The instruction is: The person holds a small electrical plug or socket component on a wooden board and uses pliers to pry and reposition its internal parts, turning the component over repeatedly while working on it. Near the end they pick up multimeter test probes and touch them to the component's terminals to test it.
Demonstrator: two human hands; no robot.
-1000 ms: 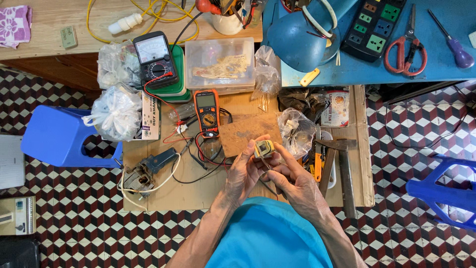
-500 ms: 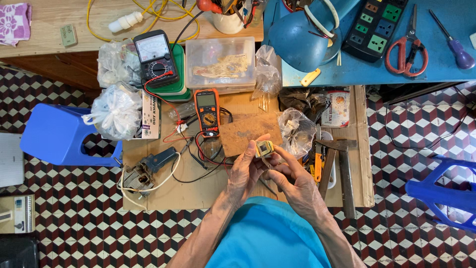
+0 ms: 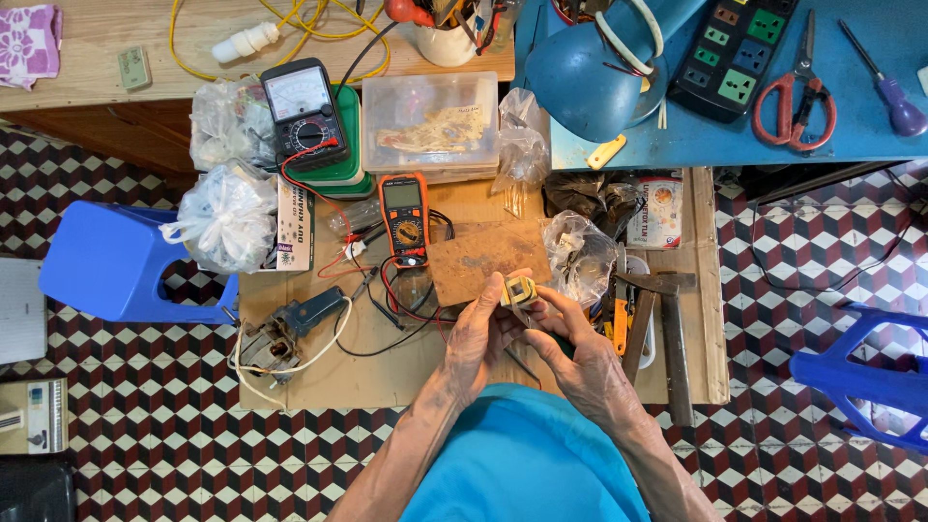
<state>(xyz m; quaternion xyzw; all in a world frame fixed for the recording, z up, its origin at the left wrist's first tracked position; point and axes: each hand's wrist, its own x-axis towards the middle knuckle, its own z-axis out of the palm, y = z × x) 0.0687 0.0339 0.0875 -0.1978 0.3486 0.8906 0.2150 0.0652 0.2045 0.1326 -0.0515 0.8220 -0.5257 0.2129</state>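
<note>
- Both hands meet over the near edge of the low board (image 3: 367,372): the left hand (image 3: 476,338) and right hand (image 3: 577,350) together pinch one small tan coil block (image 3: 519,290) between fingertips, held just above the board's brown plate (image 3: 483,259).
- The left fingers are pressed together around the block's left side; the right fingers curl under and beside it. What the right palm covers cannot be made out.
- Against the earlier frames the block sits in the same spot and the hands have hardly shifted; nothing else on the board has moved.
- Counted nearby: two meters, one orange (image 3: 404,215) and one black (image 3: 303,111) on a green box; red and black leads (image 3: 391,300) loop from the orange one towards the hands.
- One hammer (image 3: 667,333) and a yellow-handled tool (image 3: 620,324) lie right of the hands.
- Several knotted clear bags: two at left (image 3: 224,215), at least two by the lidded tub (image 3: 432,126); contents unclear.
- One small motor part (image 3: 280,333) with white wire lies at left.
- Farther out: one blue lamp (image 3: 590,68), one power strip (image 3: 735,53), one pair of red scissors (image 3: 797,92), one purple screwdriver (image 3: 894,92).
- Two blue stools, left (image 3: 111,261) and right (image 3: 865,372), the right one cut off by the frame.
</note>
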